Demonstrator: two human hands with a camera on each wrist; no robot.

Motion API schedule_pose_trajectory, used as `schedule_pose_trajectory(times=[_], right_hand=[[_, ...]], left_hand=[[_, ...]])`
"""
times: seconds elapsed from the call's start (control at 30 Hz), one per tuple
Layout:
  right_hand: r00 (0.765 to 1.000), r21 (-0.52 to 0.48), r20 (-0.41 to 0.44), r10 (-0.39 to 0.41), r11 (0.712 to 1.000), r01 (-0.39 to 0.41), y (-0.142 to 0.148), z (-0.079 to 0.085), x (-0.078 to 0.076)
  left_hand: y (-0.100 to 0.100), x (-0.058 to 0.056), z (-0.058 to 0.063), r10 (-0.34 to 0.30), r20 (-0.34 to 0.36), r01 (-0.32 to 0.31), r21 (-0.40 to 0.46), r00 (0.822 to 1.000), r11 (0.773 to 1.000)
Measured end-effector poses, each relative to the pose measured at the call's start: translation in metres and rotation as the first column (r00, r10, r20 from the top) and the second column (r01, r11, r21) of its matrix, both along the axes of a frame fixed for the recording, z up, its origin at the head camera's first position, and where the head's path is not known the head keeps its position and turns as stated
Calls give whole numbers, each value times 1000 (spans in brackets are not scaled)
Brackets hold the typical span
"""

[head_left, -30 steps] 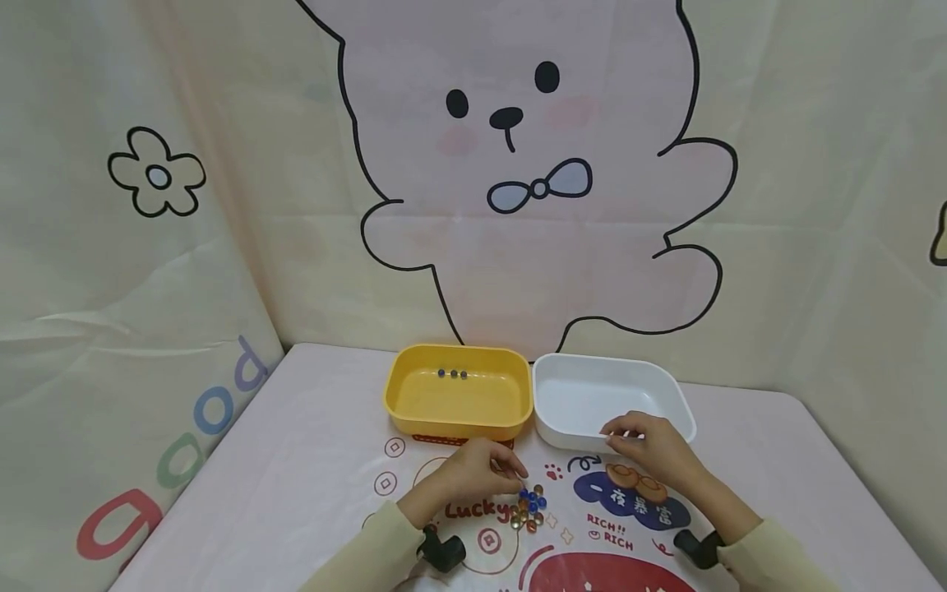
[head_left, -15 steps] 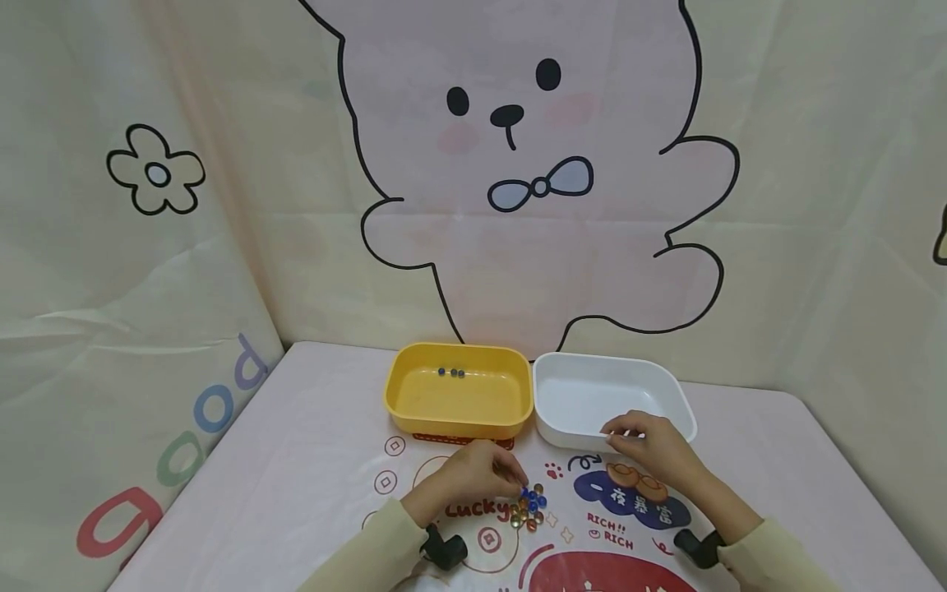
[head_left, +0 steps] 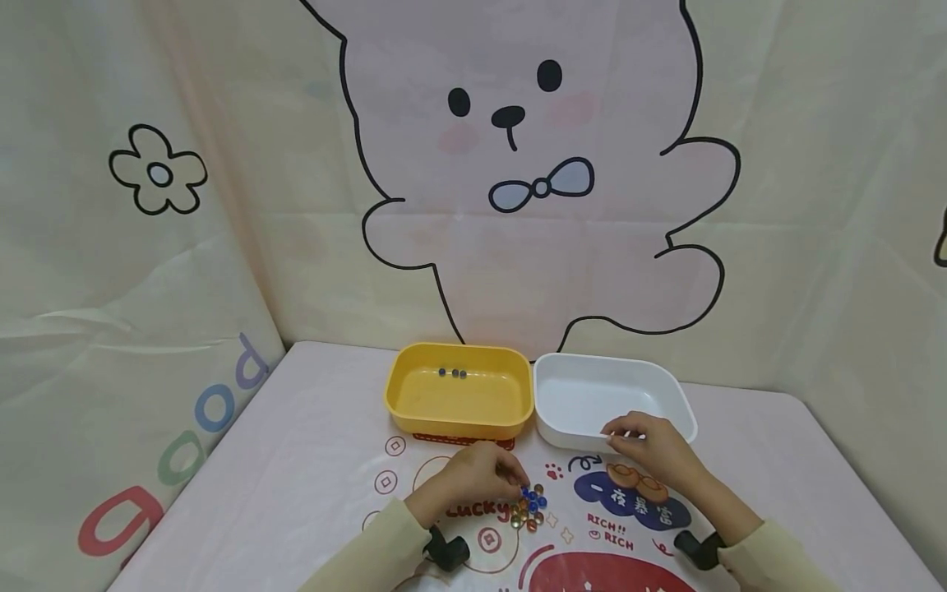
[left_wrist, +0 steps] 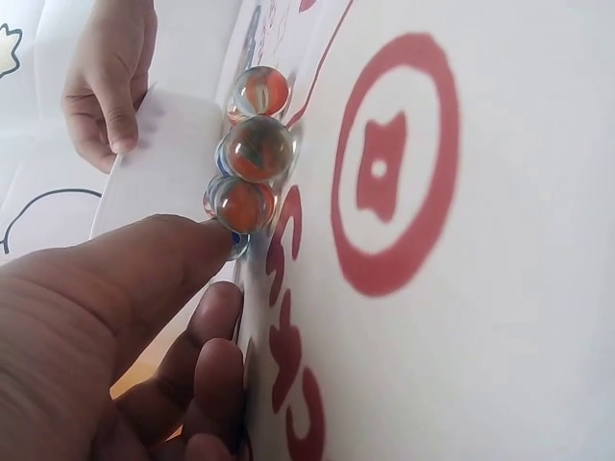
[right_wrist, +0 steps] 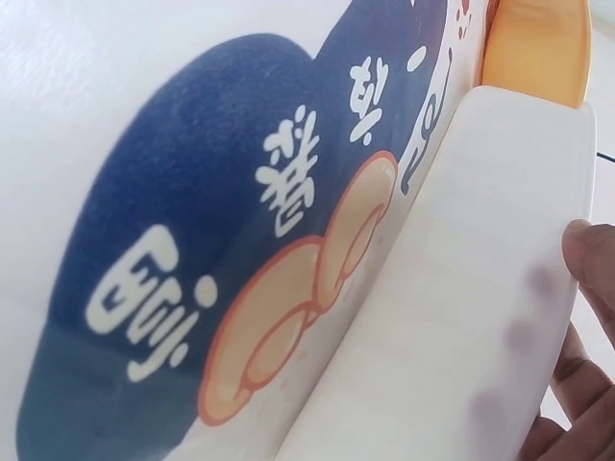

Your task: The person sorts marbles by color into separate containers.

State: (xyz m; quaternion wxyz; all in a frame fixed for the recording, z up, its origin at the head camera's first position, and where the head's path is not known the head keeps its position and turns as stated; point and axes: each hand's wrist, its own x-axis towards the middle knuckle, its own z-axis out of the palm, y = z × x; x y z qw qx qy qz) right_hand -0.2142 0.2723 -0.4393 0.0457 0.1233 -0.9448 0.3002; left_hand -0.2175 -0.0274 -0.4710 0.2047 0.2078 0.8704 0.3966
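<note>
My left hand is at a small cluster of glass marbles, some blue and some amber, on the tablecloth. In the left wrist view the thumb tip meets a partly hidden blue marble beside orange-swirled marbles. The other fingers curl below; whether they pinch that marble is unclear. My right hand grips the near rim of a white tray, thumb outside and fingers over the inner side. Left of it stands a yellow tray with three dark marbles inside.
The two trays stand side by side at the table's back, touching or nearly so. A printed cloth covers the table. Behind hangs a curtain with a bear drawing. Black wrist straps with cameras sit on both wrists.
Both hands stay almost in place. The left hand's fingers shift very slightly at the edge of the marble cluster; the right hand keeps its grip on the white tray.
</note>
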Motion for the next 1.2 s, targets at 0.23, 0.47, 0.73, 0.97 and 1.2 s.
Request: schedule_pose_trajectory(times=[0.23,0.47,0.73,0.97,1.2], right_hand=[[1000,4,-6,-4,1000,4,0,-1,-1],[1000,4,-13,4,1000,-4,1,-3,-1],[1000,11,-16,6,1000,-6,1,-2,-1],[1000,4,-7,5,1000,-5,0,-1,-1],[1000,1,-10,3,1000,-3,0,0,0]], left_hand=[[0,-2,-4,-6,-36,6,-6,999,1000],[-1,-3,-7,1,-54,2,69,999,998],[-4,-5,-1,18,-54,-9,170,998,985],[-5,-8,12,38,-82,-17,247,996,969],[-11,-16,30,96,-167,-49,267,981,963]])
